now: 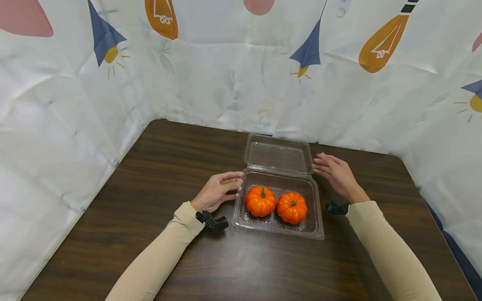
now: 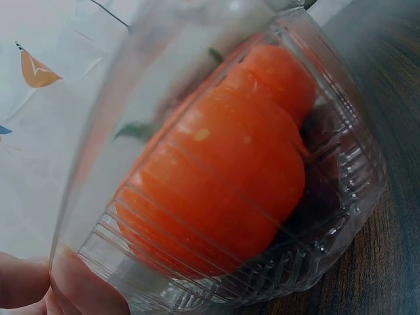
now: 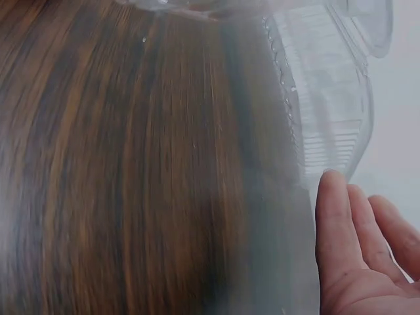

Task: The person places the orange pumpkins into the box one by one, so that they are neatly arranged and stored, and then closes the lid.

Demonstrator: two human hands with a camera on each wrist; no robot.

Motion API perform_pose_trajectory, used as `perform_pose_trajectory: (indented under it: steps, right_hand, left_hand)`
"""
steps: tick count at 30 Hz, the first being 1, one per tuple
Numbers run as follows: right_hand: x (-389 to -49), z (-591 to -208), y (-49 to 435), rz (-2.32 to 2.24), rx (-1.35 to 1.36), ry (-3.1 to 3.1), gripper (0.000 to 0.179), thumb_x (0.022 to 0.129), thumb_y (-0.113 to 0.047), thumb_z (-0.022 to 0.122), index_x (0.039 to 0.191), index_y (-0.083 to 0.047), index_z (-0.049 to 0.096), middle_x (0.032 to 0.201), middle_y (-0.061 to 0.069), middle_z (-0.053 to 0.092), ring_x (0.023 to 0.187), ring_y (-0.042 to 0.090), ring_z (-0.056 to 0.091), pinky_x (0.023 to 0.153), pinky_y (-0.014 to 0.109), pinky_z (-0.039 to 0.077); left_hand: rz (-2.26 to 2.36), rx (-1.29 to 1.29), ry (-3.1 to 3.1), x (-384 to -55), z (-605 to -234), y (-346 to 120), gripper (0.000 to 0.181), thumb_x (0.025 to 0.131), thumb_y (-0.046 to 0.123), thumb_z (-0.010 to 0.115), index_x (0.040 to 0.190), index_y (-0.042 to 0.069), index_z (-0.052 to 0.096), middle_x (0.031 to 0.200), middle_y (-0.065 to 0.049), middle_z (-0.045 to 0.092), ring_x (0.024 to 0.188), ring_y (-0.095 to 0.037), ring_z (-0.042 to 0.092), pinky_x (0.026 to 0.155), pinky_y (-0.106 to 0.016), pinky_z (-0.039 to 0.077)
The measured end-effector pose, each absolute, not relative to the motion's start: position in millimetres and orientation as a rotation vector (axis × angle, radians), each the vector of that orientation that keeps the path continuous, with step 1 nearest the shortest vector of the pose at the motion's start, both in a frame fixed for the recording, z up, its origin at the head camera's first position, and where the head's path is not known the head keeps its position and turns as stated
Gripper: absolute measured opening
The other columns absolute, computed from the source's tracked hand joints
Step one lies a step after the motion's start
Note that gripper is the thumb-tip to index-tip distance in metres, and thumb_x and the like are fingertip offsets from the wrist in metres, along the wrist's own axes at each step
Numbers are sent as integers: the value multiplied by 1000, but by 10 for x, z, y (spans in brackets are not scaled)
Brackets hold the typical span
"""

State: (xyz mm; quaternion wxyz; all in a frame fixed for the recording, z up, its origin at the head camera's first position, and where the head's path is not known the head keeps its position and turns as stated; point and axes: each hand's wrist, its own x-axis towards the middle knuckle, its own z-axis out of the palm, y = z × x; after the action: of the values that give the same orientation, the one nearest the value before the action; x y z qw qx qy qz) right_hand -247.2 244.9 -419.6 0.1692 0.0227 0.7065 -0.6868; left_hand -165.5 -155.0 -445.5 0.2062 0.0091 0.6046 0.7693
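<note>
A clear plastic clamshell box (image 1: 278,228) lies on the table with its lid (image 1: 278,154) folded back flat behind it. In it sit two small orange pumpkins, a left one (image 1: 260,201) with a longer green stem and a right one (image 1: 291,208). The left hand (image 1: 216,191) is at the box's left side, its loosely extended fingertips against the rim. Close by, the left wrist view shows the nearer pumpkin (image 2: 216,184) through the clear wall. The right hand (image 1: 339,175) has its fingers stretched toward the lid's right edge, near the hinge; firm contact is hard to tell.
The dark wood-grain table (image 1: 124,217) extends around the box. A white printed cloth (image 1: 233,75) hangs behind the table and along its sides, close to the lid's far edge. Both wrists wear black straps (image 1: 212,221).
</note>
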Motion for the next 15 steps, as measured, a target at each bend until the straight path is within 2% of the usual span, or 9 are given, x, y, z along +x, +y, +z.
perform_pose_trajectory:
  steps: [4, 9, 15]
  right_hand:
    - [-2483, -4213, 2408, -1985, 105, 1938, 79, 104, -48, 54, 163, -2, 26, 143, 5, 55, 113, 4, 68, 100, 18, 57]
    - [-2498, -4236, 2366, -1919, 88, 1964, 81, 104, -52, 52, 163, -4, 25, 166, 23, 32, 116, 3, 66, 97, 14, 56]
    - [-2510, -4272, 2336, -1878, 68, 1995, 82, 105, -53, 49, 164, -3, 22, 169, 23, 27, 116, 2, 65, 95, 12, 56]
  left_hand:
    - [2148, 22, 1681, -1649, -4449, -1548, 49, 103, 3, 58, 150, -2, 48, 113, 3, 65, 94, -8, 64, 78, -22, 62]
    - [2149, 19, 1678, -1657, -4456, -1544, 49, 103, 2, 58, 150, -2, 48, 112, 3, 65, 94, -8, 64, 77, -21, 62]
    - [2145, 26, 1681, -1658, -4450, -1548, 49, 103, 3, 58, 151, -2, 48, 113, 3, 64, 94, -8, 64, 77, -21, 62]
